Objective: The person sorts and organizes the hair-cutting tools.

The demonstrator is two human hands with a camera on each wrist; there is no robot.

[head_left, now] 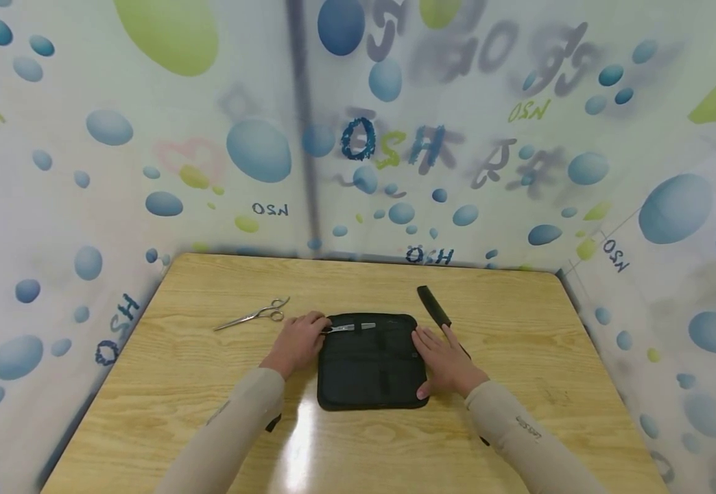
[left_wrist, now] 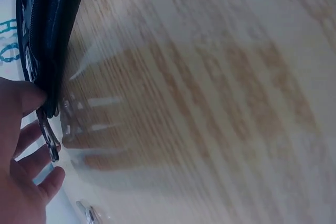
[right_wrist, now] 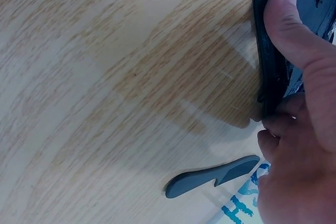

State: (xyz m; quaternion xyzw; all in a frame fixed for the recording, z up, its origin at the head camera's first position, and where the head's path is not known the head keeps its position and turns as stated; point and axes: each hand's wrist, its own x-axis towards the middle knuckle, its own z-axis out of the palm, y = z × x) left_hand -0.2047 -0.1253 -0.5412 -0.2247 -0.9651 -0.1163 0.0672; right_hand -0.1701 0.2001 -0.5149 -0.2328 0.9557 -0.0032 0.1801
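An opened black zip case (head_left: 352,381) lies flat on the wooden table. A pair of silver scissors (head_left: 350,327) sits along its upper part, the blades under a dark strap. My left hand (head_left: 298,341) pinches the scissors' handle end at the case's left edge; in the left wrist view a finger ring (left_wrist: 51,148) sticks out past the case, among the fingers. My right hand (head_left: 447,360) grips the case's right edge, its thumb (right_wrist: 286,17) pressed on the inner face. The other fingers are at the outer edge, partly hidden.
A second pair of silver scissors (head_left: 259,314) lies on the table (head_left: 197,384) left of the case. To the right, a black comb (head_left: 433,305) lies slanted, partly covered by the right hand. Patterned walls (head_left: 345,226) stand behind and at both sides of the table.
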